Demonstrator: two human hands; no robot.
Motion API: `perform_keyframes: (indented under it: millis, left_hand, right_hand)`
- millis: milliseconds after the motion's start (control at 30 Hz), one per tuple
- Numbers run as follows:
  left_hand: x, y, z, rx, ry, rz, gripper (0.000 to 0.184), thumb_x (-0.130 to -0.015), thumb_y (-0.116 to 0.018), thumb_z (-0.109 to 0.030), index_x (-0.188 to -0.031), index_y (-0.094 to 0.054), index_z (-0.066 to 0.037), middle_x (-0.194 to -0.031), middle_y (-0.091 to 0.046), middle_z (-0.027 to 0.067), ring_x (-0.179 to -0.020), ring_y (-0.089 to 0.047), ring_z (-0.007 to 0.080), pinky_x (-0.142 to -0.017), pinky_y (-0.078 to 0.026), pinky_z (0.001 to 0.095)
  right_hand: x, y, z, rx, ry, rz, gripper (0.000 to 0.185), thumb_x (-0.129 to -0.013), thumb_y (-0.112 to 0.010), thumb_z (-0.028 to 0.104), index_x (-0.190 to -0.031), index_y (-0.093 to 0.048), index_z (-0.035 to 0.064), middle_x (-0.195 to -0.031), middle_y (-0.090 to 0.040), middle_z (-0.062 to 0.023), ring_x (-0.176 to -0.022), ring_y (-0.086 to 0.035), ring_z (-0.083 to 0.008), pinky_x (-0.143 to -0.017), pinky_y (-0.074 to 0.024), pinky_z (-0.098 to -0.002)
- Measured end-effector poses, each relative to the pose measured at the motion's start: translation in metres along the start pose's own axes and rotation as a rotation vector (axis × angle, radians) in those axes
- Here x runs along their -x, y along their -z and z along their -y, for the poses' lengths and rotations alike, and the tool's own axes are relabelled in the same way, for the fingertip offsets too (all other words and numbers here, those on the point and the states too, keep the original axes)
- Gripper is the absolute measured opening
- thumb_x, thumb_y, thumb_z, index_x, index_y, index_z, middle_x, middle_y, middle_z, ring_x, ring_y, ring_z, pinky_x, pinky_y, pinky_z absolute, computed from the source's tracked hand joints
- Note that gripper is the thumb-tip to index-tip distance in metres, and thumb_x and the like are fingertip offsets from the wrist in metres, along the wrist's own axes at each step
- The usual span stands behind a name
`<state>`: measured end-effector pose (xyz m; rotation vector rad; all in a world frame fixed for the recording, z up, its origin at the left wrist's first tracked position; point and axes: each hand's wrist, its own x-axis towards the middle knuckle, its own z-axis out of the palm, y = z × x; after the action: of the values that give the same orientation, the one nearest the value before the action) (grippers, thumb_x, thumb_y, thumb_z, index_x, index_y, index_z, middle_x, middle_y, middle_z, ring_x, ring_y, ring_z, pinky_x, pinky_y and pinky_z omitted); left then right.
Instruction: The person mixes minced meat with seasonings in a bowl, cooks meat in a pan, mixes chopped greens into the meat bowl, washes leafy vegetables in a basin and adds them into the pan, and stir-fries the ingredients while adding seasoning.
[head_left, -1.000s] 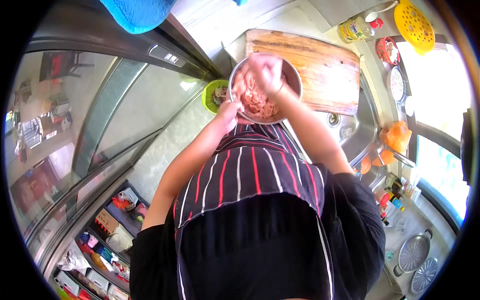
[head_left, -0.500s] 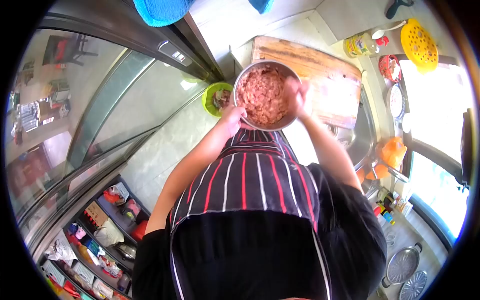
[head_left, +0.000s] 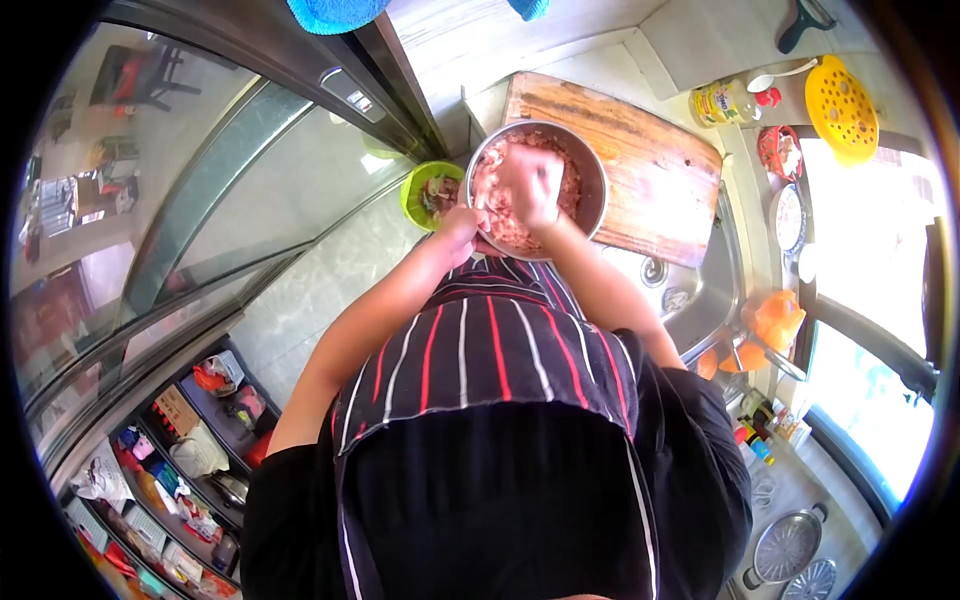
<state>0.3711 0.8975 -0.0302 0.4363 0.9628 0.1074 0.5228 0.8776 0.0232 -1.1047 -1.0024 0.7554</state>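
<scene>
A round metal bowl [head_left: 597, 200] of pink minced meat [head_left: 518, 233] stands in front of me, over the near left edge of a wooden cutting board [head_left: 650, 160]. My left hand [head_left: 462, 228] grips the bowl's near left rim, thumb over the edge. Inside the bowl my right hand [head_left: 532, 180] is blurred by motion over the meat; its fingers look curled, and their tips and anything in them are hidden.
A green bin [head_left: 412, 203] with scraps is left of the bowl. A sink [head_left: 715, 300] lies right of the board. An oil bottle [head_left: 724, 103], a yellow strainer [head_left: 842, 110] and a red basket [head_left: 778, 152] are at the upper right. Glass panels line the left.
My right hand has moved from the bowl's right rim back to the left over the meat. My left hand has stayed on the rim. The view has shifted slightly.
</scene>
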Motion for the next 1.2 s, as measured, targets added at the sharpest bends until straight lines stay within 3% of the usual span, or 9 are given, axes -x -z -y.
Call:
perform_keyframes:
  millis: [267, 533, 567, 667, 800, 933, 967, 1100, 1200]
  left_hand:
    - [0.007, -0.007, -0.005, 0.025, -0.024, 0.037, 0.042, -0.070, -0.044, 0.002, -0.112, -0.047, 0.000, -0.103, -0.058, 0.0187, -0.091, -0.061, 0.0401, -0.069, -0.056, 0.0591]
    - [0.004, 0.000, -0.005, 0.016, -0.017, 0.010, 0.016, -0.072, -0.047, 0.002, -0.088, -0.048, 0.005, -0.088, -0.056, 0.0196, -0.082, -0.062, 0.0416, -0.072, -0.053, 0.0634]
    - [-0.001, 0.000, -0.004, 0.096, 0.036, 0.035, 0.067, -0.068, -0.046, 0.006, -0.131, -0.027, -0.010, -0.084, -0.048, 0.0122, -0.068, -0.059, 0.0343, -0.063, -0.056, 0.0598]
    - [0.006, -0.006, -0.008, 0.065, 0.006, -0.003, 0.055, -0.069, -0.046, 0.005, -0.123, -0.035, -0.004, -0.084, -0.050, 0.0125, -0.070, -0.060, 0.0353, -0.063, -0.056, 0.0600]
    - [0.007, 0.000, -0.016, 0.050, -0.016, 0.075, 0.027, -0.071, -0.047, 0.004, -0.098, -0.045, 0.002, -0.081, -0.052, 0.0137, -0.069, -0.063, 0.0376, -0.064, -0.056, 0.0601]
    - [-0.003, 0.000, -0.017, 0.002, -0.022, 0.054, 0.030, -0.073, -0.046, 0.005, -0.103, -0.044, 0.004, -0.084, -0.054, 0.0155, -0.070, -0.063, 0.0387, -0.062, -0.057, 0.0590]
    - [0.006, -0.009, -0.024, -0.070, -0.022, 0.052, 0.055, -0.068, -0.045, 0.004, -0.123, -0.037, 0.006, -0.104, -0.056, 0.0255, -0.081, -0.063, 0.0455, -0.065, -0.056, 0.0603]
    - [0.012, -0.014, -0.028, -0.082, -0.016, 0.010, 0.041, -0.070, -0.047, 0.003, -0.110, -0.043, 0.010, -0.105, -0.055, 0.0274, -0.086, -0.062, 0.0462, -0.067, -0.055, 0.0615]
    - [-0.009, 0.007, -0.024, 0.003, 0.122, 0.103, 0.070, -0.069, -0.043, 0.008, -0.132, -0.024, -0.014, -0.116, -0.048, 0.0237, -0.088, -0.061, 0.0456, -0.065, -0.057, 0.0604]
  right_hand:
    - [0.041, 0.039, 0.024, 0.048, -0.126, -0.174, 0.041, -0.093, -0.051, 0.019, -0.053, -0.047, 0.0113, -0.052, -0.039, 0.0042, -0.046, -0.032, -0.0068, -0.043, -0.0248, -0.0243]
    - [-0.003, 0.111, 0.023, -0.448, -0.197, -0.427, 0.043, -0.093, -0.053, 0.019, -0.051, -0.044, 0.0128, -0.049, -0.038, 0.0048, -0.041, -0.029, -0.0077, -0.042, -0.0232, -0.0259]
    - [0.012, 0.091, 0.031, -0.144, -0.034, -0.414, 0.044, -0.092, -0.054, 0.018, -0.050, -0.043, 0.0128, -0.048, -0.042, 0.0039, -0.039, -0.032, -0.0078, -0.040, -0.0256, -0.0262]
    - [0.009, 0.025, 0.016, -0.205, -0.250, -0.356, 0.039, -0.090, -0.057, 0.017, -0.053, -0.045, 0.0113, -0.049, -0.046, 0.0011, -0.040, -0.038, -0.0076, -0.037, -0.0284, -0.0277]
    - [-0.048, 0.059, 0.009, -0.248, -0.009, -0.490, 0.046, -0.093, -0.050, 0.018, -0.051, -0.034, 0.0120, -0.045, -0.033, 0.0012, -0.038, -0.031, -0.0103, -0.037, -0.0243, -0.0284]
    - [0.031, 0.075, 0.011, -0.028, 0.073, -0.531, 0.045, -0.094, -0.048, 0.017, -0.051, -0.039, 0.0090, -0.046, -0.036, 0.0006, -0.039, -0.033, -0.0112, -0.040, -0.0274, -0.0286]
    - [0.039, 0.053, 0.017, -0.072, -0.014, -0.477, 0.045, -0.094, -0.048, 0.018, -0.051, -0.041, 0.0084, -0.046, -0.038, -0.0004, -0.039, -0.035, -0.0122, -0.041, -0.0291, -0.0288]
    - [-0.005, 0.013, 0.012, -0.281, -0.146, -0.486, 0.039, -0.093, -0.054, 0.018, -0.057, -0.043, 0.0088, -0.052, -0.039, 0.0047, -0.044, -0.031, -0.0064, -0.041, -0.0235, -0.0248]
    - [-0.013, 0.078, 0.027, -0.181, -0.020, -0.651, 0.044, -0.094, -0.052, 0.020, -0.054, -0.037, 0.0126, -0.050, -0.037, 0.0057, -0.044, -0.029, -0.0055, -0.041, -0.0218, -0.0255]
